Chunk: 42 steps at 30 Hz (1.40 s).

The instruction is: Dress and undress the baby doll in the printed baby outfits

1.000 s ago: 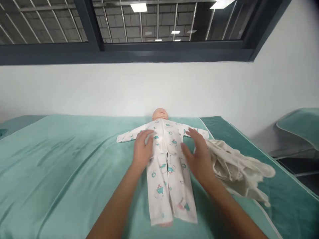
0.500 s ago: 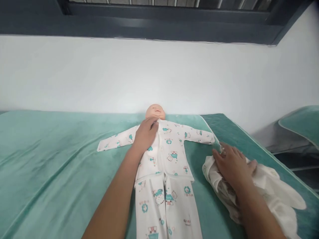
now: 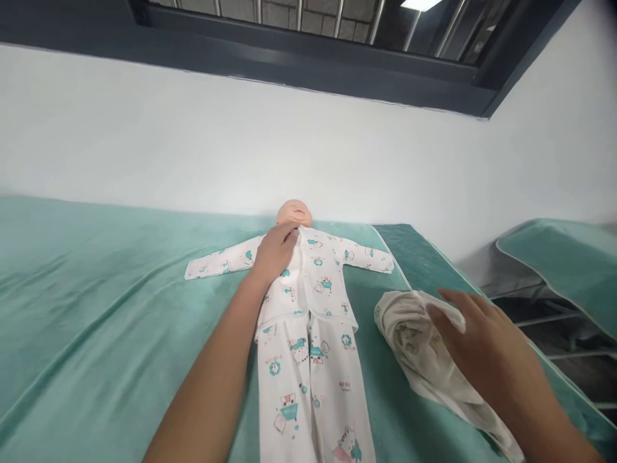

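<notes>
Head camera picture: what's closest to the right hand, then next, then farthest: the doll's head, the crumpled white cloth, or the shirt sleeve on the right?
1. Crumpled white cloth, right at the right hand.
2. Shirt sleeve on the right, a bit left and farther back.
3. Doll's head, farthest left and back.

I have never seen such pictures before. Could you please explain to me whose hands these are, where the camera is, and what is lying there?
There is no machine here: these are a person's bare hands, seen by a camera worn on that person's head, looking forward and down. On a green sheet, a doll's head shows above a printed shirt, with printed trousers below. The left hand rests on the shirt near its collar. The right hand is at a crumpled white cloth; whether either hand grips fabric is unclear.
</notes>
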### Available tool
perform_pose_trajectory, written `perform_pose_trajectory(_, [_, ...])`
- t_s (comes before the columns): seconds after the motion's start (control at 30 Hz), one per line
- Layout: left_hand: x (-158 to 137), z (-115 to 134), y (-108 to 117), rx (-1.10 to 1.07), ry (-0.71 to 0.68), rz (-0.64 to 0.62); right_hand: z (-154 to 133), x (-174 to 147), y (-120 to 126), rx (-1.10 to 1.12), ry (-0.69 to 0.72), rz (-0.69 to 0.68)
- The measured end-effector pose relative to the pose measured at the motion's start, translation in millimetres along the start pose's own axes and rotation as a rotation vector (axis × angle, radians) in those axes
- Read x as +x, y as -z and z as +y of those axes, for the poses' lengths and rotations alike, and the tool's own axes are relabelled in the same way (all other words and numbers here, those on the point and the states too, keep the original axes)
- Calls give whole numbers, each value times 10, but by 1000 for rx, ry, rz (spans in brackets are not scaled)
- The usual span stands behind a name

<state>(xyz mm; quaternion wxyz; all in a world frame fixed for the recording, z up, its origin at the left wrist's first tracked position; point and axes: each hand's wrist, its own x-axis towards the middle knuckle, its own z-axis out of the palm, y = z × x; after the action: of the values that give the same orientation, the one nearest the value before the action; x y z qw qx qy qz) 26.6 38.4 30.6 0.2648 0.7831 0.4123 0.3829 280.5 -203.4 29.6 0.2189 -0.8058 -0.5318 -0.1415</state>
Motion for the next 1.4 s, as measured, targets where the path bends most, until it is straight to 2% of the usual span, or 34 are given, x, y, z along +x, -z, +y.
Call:
perform_pose_trajectory(0.07, [10,5,1,23,-3,-5,-431,190,-20,254,-9,-36])
perform_pose_trajectory(0.13, [14,8,3,46,-22,-20,-916,437,-167,525,29,-68])
perform_pose_trajectory(0.23, [12,-3,-3,75,-52,-19,-1499,833,-559,767,98,-155])
perform_pose_trajectory(0.3, [9,-22,-14,94,-45,3,-1693,1038,-831,854,92,-162])
perform_pose_trajectory(0.37, [8,-41,-28,115,-10,27,-1737,1151,-1034,925,85,-193])
perform_pose_trajectory(0.47, [16,-57,-48,135,27,35,-1666,1168,-1163,1003,91,-227])
perform_pose_trajectory(0.87, [38,-28,-46,57,59,11,-1639,1152,-1180,1020,149,-248])
perform_pose_trajectory(1.1, [41,-7,-20,29,76,-34,-1626,1150,-1212,1061,115,-257])
perform_pose_trajectory(1.23, [43,-25,-37,68,26,-54,-1623,1152,-1227,1079,43,-304])
perform_pose_trajectory(1.4, [30,-53,-65,205,-8,-67,-1636,1172,-1207,1024,139,-324])
